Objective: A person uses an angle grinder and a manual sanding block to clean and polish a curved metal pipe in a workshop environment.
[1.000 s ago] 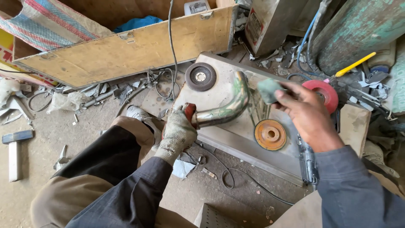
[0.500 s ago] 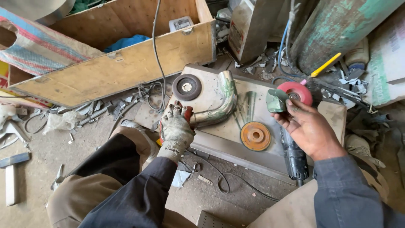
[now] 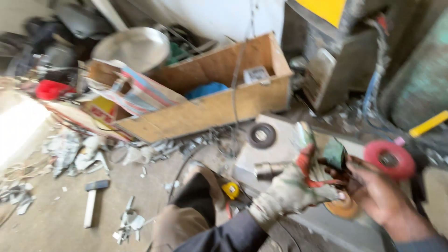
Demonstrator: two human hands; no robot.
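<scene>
The picture is motion-blurred. My left hand (image 3: 294, 191), in a dirty work glove, is closed around a curved metal pipe (image 3: 269, 170) whose open end points left, raised over a pale slab (image 3: 280, 151). My right hand (image 3: 379, 198) is bare and holds a small green block (image 3: 334, 154) right against the pipe, close to the glove. A black grinding disc (image 3: 262, 135) lies on the slab to the left. A red flap wheel (image 3: 389, 160) sits just beyond my right hand. An orange disc (image 3: 342, 210) shows partly under my hands.
A wooden box (image 3: 210, 112) with a blue cloth and clutter stands behind the slab. On the dusty floor at the left lie a hammer (image 3: 91, 201), paper scraps and metal bits. A yellow tape measure (image 3: 230, 190) rests by my knee. A cable (image 3: 235, 84) hangs over the box.
The view has swung up and left. My two hands have come together, with the pipe lifted off the slab and the green block brought against it.
</scene>
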